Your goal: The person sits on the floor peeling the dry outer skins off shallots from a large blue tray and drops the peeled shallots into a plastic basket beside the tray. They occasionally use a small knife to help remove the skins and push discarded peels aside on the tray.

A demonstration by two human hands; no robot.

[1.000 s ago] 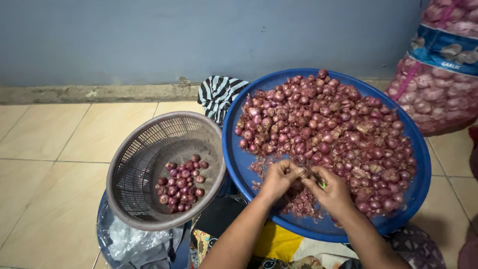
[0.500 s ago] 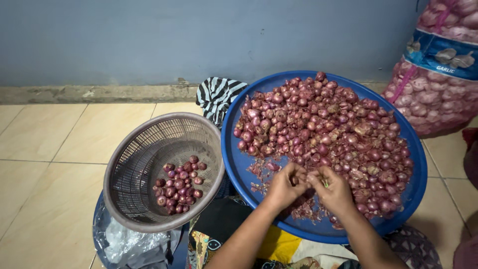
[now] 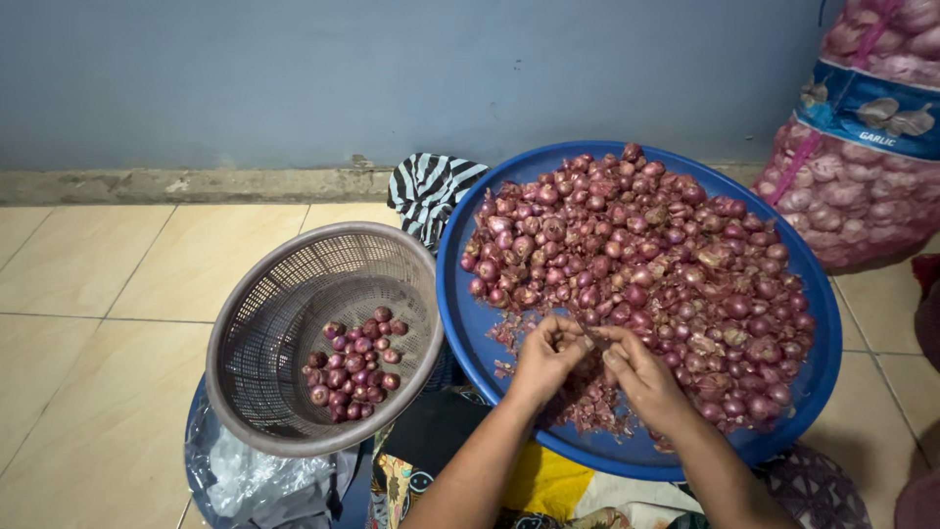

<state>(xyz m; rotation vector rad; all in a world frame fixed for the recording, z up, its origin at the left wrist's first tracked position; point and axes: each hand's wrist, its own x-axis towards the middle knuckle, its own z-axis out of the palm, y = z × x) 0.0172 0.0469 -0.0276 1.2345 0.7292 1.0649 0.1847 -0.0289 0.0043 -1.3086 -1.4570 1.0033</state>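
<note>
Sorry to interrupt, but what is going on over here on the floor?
A person is working over a big blue tray heaped with small red shallots. The left hand and right hand meet at the tray's near edge, fingertips together on something small, hidden between them, with loose skins beneath. A grey plastic basket beside the tray holds a small pile of shallots. A mesh sack of garlic leans against the wall.

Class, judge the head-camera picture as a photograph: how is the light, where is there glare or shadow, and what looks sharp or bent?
Head view: soft, even light, faint shadows; mild sheen on the blue tray rim and the plastic bag; shallots and both hands, left hand and right hand, sharp; the wall's base line bows slightly, suggesting wide-angle distortion.
</note>
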